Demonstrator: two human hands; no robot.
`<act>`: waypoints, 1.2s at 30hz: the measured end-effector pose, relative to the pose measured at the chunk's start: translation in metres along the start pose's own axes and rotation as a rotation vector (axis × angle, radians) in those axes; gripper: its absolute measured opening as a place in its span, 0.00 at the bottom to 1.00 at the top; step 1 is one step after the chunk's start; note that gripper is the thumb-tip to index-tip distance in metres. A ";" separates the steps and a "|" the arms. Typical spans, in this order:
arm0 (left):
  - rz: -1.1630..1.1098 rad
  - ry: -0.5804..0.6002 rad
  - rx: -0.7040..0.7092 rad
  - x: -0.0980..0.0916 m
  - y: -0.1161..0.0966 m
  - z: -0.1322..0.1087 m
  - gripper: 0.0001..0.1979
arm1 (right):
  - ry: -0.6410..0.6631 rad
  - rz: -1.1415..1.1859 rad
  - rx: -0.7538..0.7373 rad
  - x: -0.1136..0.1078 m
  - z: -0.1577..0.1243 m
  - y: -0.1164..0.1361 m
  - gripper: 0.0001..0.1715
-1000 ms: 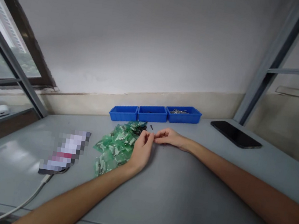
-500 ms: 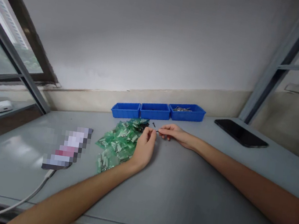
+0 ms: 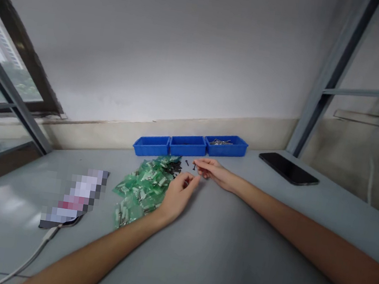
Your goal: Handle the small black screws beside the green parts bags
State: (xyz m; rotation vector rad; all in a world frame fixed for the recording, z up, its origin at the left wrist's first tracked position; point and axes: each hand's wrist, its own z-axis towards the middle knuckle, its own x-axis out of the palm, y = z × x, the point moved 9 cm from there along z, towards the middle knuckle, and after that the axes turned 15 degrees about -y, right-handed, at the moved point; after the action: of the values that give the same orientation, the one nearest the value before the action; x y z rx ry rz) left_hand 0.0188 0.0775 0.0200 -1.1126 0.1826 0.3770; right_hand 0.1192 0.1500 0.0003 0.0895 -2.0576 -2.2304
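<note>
Head view: right hand [image 3: 214, 171] pinches one dark screw [image 3: 194, 167] before three blue trays [image 3: 187, 150].

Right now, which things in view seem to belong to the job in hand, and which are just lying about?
Likely in the job:
screw at the right hand's fingertips
loose screw
dark pile
green packets beside the left hand
blue bins

Likely just lying about:
black phone
pixelated device
white cable

Glossy, crinkled plastic bags [image 3: 146, 185] lie beside the left fingers [image 3: 180, 179]; smooth plastic trays [image 3: 188, 150] beyond those fingers; a satin-smooth tabletop [image 3: 223, 250] beneath.
</note>
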 end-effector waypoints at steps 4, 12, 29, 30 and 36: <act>0.045 -0.010 0.094 0.000 -0.005 -0.001 0.05 | -0.055 0.070 0.026 -0.005 0.003 -0.003 0.18; 0.089 0.011 0.103 0.001 -0.007 -0.002 0.07 | -0.062 0.069 0.034 -0.005 0.001 -0.003 0.17; 0.132 0.050 0.231 0.003 -0.025 -0.013 0.06 | -0.103 0.010 0.052 -0.007 0.003 -0.004 0.10; 0.137 0.070 0.263 0.005 -0.027 -0.015 0.04 | -0.111 0.002 0.062 -0.007 0.002 -0.003 0.10; 0.212 0.141 0.395 0.013 -0.034 -0.023 0.09 | -0.194 -0.225 0.040 -0.019 0.017 0.007 0.09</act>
State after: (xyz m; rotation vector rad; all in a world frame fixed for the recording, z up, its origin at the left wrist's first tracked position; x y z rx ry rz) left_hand 0.0449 0.0459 0.0340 -0.7305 0.4815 0.4292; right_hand 0.1364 0.1681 0.0079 0.1171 -2.2962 -2.4141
